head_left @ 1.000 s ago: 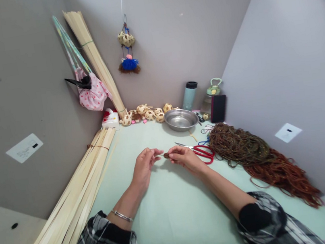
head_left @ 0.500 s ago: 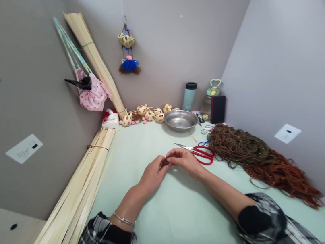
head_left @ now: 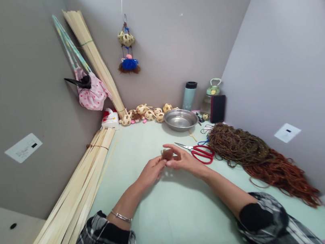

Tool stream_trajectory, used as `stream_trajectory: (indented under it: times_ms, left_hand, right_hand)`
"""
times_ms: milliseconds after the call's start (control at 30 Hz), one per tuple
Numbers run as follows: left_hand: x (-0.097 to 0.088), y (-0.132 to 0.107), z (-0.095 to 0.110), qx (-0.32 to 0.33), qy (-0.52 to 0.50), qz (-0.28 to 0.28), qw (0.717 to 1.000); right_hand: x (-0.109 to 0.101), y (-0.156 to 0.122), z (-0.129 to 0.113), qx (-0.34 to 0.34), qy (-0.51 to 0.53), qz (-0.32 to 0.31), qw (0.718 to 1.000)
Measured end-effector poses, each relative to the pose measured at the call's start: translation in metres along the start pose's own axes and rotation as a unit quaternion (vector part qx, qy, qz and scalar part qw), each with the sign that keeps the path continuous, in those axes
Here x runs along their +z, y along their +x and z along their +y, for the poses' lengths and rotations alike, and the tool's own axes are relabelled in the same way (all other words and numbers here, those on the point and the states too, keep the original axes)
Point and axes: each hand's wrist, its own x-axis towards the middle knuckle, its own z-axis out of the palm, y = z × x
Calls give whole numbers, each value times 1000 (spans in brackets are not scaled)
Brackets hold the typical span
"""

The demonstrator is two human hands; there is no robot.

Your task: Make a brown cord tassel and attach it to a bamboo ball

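Brown, frayed fibre makes up the small tuft that sits between the two hands, just above the pale green tabletop and near its middle. The left hand pinches the tuft's lower end between thumb and fingers, while the right hand meets it there, its thumb close to the left fingertips and its index finger raised and spread over the far side of the tuft; whether the right fingers grip it too, I cannot tell. Just beyond the right hand lie red-handled scissors, blades partly apart and pointing away to the left. Beside their handles begins a long heap of cord, dark olive-brown at the far end and rust red nearer the person. Farther back stands a steel basin, with a blue tumbler behind it and a dark phone propped upright against a green-lidded bottle. Woven balls line the back wall left of the basin, and pale flat strips, tied with a brown cord, run down the table's left side.
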Motion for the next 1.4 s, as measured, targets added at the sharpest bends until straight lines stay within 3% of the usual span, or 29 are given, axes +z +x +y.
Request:
stream_trajectory:
  times_ms: [100,233,333,400,467,533,600,667,767,867,967,1033,1133,1233,1300,1400]
  left_hand:
    - [3,-1,-1,5,31,-47,998]
    - [2,0,-5,46,68,-31,996]
    - [1,0,-6,72,92,-31,993]
    - [0,0,-3,52,87,-29,994]
    - [-2,-1,0,17,46,-13,999]
    - [-4,-2,3,-6,-17,8,1000]
    - [-7,-2,5,-6,-71,20,997]
    - [-8,-2,6,-1,-97,30,995]
    - [-9,-1,6,3,-109,34,993]
    - [-9,1,4,8,-108,35,993]
    - [-10,2,3,20,-105,54,993]
    - [-12,3,3,29,-116,71,990]
    - [-16,4,5,33,-151,82,985]
    - [-18,3,8,39,-176,84,980]
    - [-19,2,9,43,-181,80,979]
    - [-18,1,10,41,-187,67,979]
  right_hand:
    - [4,-2,0,-13,-4,-25,1000]
    - [4,2,4,-12,-2,32,999]
    - [-1,6,2,-9,-9,35,999]
    - [-10,5,-3,-21,-57,40,997]
    - [-26,1,-11,-42,-173,70,981]
    - [-46,-8,-18,-48,-375,100,920]
    - [-65,-17,-22,0,-558,116,822]
    - [-77,-24,-22,65,-646,96,754]
    - [-80,-27,-16,119,-700,88,699]
    - [-76,-22,-9,117,-721,71,679]
    - [-74,-18,-6,95,-707,71,698]
    - [-74,-16,-6,57,-660,84,744]
    - [-71,-16,-8,-32,-537,102,837]
    - [-61,-16,-11,-73,-393,85,913]
    - [-52,-16,-14,-70,-309,51,947]
    - [-38,-16,-17,-41,-226,2,973]
